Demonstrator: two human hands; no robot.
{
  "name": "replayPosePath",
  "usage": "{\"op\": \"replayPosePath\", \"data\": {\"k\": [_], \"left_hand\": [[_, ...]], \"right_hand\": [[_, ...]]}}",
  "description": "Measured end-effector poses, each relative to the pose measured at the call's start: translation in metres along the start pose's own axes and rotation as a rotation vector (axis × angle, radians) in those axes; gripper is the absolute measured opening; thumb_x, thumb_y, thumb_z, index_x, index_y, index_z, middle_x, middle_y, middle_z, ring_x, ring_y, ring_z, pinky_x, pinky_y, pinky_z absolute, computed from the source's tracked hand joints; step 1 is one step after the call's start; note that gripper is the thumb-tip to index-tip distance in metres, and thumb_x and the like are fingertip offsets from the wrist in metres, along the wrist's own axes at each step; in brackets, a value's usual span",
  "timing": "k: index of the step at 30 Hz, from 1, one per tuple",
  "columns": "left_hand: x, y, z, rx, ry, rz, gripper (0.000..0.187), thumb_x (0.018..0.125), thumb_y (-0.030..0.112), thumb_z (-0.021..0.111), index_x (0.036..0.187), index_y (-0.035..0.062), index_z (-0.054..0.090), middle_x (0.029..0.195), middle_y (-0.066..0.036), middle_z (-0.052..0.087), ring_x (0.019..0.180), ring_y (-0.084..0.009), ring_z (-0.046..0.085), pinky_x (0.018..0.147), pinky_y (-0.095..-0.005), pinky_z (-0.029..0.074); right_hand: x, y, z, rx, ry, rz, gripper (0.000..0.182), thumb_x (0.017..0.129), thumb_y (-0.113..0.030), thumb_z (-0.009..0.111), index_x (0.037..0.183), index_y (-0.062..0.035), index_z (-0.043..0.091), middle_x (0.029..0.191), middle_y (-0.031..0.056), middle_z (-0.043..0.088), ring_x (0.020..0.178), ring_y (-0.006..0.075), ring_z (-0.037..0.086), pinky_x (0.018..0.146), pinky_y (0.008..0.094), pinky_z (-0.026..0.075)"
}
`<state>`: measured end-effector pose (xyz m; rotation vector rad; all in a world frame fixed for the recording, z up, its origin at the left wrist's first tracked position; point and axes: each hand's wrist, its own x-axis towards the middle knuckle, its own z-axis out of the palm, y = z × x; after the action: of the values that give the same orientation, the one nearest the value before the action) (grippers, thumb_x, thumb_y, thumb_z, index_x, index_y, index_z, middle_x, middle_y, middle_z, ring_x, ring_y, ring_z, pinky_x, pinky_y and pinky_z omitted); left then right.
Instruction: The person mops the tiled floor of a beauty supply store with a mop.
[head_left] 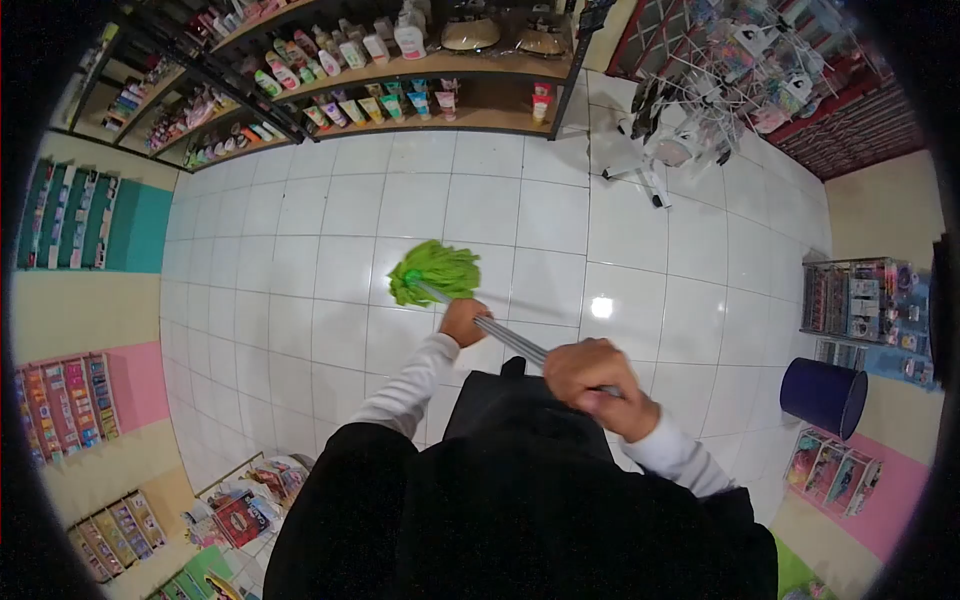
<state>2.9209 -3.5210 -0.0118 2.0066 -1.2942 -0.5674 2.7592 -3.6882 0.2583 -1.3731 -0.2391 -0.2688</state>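
A mop with a bright green string head (440,272) rests on the white tiled floor (480,210) in front of me. Its grey handle (515,341) slants from the head back toward my body, lower right. My left hand (465,322) is wrapped round the handle a short way above the mop head. Higher up, near the handle's end, my right hand (592,378) grips it with closed fingers. White sleeves cover both forearms, and dark clothing hides the floor beneath me.
Shelves of bottles and tubes (400,100) stand along the far side. A wheeled rack (690,130) hung with packets is at the upper right. On the right is a dark blue bin (824,397). A magazine rack (250,500) stands lower left, and display racks line the side walls.
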Motion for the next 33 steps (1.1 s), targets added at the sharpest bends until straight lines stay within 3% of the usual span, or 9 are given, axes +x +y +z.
{"op": "replayPosePath", "data": {"k": [5, 11, 17, 20, 23, 26, 30, 31, 33], "left_hand": [[-0.036, -0.072, -0.022, 0.243, -0.005, -0.115, 0.031, 0.068, 0.018, 0.062, 0.049, 0.0052, 0.042, 0.059, -0.016, 0.049, 0.058, -0.0364, 0.050, 0.053, -0.0425, 0.040], [-0.031, -0.070, 0.025, 0.171, -0.105, -0.018, 0.020, 0.062, 0.024, 0.061, 0.052, 0.0085, 0.053, 0.062, -0.014, 0.053, 0.063, -0.0353, 0.054, 0.058, -0.0444, 0.044], [0.033, 0.077, 0.117, -0.195, 0.071, 0.189, 0.014, 0.057, 0.018, 0.062, 0.053, 0.0087, 0.052, 0.060, -0.014, 0.052, 0.060, -0.0353, 0.053, 0.055, -0.0447, 0.043], [0.065, 0.159, 0.171, -0.214, -0.108, 0.246, 0.017, 0.058, 0.017, 0.063, 0.054, 0.0088, 0.048, 0.063, -0.012, 0.052, 0.065, -0.0340, 0.053, 0.058, -0.0438, 0.042], [0.091, 0.235, 0.229, -0.354, -0.152, 0.390, 0.021, 0.063, 0.017, 0.062, 0.055, 0.0081, 0.046, 0.064, -0.012, 0.051, 0.066, -0.0328, 0.053, 0.058, -0.0426, 0.041], [0.111, 0.299, 0.281, -0.484, -0.211, 0.399, 0.019, 0.068, 0.016, 0.063, 0.058, 0.0069, 0.049, 0.066, -0.012, 0.052, 0.066, -0.0318, 0.053, 0.059, -0.0404, 0.043], [0.135, 0.342, 0.349, -0.529, -0.322, 0.332, 0.024, 0.074, 0.020, 0.064, 0.060, 0.0042, 0.051, 0.067, -0.013, 0.053, 0.068, -0.0305, 0.055, 0.060, -0.0380, 0.044], [0.140, 0.345, 0.366, -0.505, -0.334, 0.329, 0.026, 0.075, 0.020, 0.064, 0.060, 0.0037, 0.051, 0.067, -0.013, 0.053, 0.068, -0.0304, 0.055, 0.060, -0.0378, 0.044], [0.147, 0.344, 0.394, -0.516, -0.305, 0.375, 0.032, 0.077, 0.022, 0.066, 0.058, 0.0032, 0.049, 0.064, -0.012, 0.051, 0.063, -0.0293, 0.052, 0.056, -0.0375, 0.042]], "right_hand": [[-0.006, 0.075, 0.030, -0.038, -0.011, -0.016, 0.017, 0.066, -0.002, 0.049, 0.056, -0.0001, 0.036, 0.054, 0.0118, 0.038, 0.051, 0.0296, 0.042, 0.049, 0.0374, 0.033], [-0.058, 0.061, 0.011, -0.105, 0.101, -0.005, 0.015, 0.067, -0.002, 0.048, 0.057, 0.0002, 0.037, 0.054, 0.0112, 0.037, 0.050, 0.0290, 0.041, 0.049, 0.0360, 0.032], [-0.114, -0.064, -0.053, -0.201, 0.276, 0.086, 0.023, 0.068, -0.010, 0.047, 0.051, 0.0000, 0.035, 0.048, 0.0105, 0.038, 0.044, 0.0258, 0.040, 0.045, 0.0346, 0.032], [-0.148, -0.134, -0.068, -0.299, 0.371, 0.136, 0.019, 0.054, -0.012, 0.048, 0.050, -0.0002, 0.033, 0.048, 0.0109, 0.039, 0.042, 0.0257, 0.039, 0.044, 0.0329, 0.032], [-0.176, -0.189, -0.076, -0.435, 0.408, 0.239, 0.019, 0.051, -0.013, 0.047, 0.049, -0.0002, 0.033, 0.047, 0.0101, 0.039, 0.042, 0.0254, 0.038, 0.043, 0.0335, 0.032], [-0.204, -0.211, -0.090, -0.458, 0.419, 0.261, 0.015, 0.049, -0.011, 0.046, 0.048, -0.0010, 0.034, 0.046, 0.0093, 0.038, 0.041, 0.0257, 0.038, 0.041, 0.0350, 0.030], [-0.225, -0.204, -0.109, -0.718, 0.267, 0.313, 0.009, 0.049, -0.008, 0.047, 0.048, -0.0031, 0.040, 0.045, 0.0107, 0.039, 0.041, 0.0300, 0.041, 0.042, 0.0380, 0.032], [-0.233, -0.195, -0.121, -0.700, 0.062, 0.381, 0.011, 0.052, -0.009, 0.050, 0.049, -0.0034, 0.041, 0.046, 0.0107, 0.041, 0.042, 0.0310, 0.041, 0.043, 0.0387, 0.032], [-0.251, -0.166, -0.131, -0.634, -0.042, 0.351, 0.014, 0.055, -0.010, 0.052, 0.050, -0.0038, 0.041, 0.046, 0.0107, 0.042, 0.044, 0.0312, 0.042, 0.043, 0.0388, 0.032]]}}
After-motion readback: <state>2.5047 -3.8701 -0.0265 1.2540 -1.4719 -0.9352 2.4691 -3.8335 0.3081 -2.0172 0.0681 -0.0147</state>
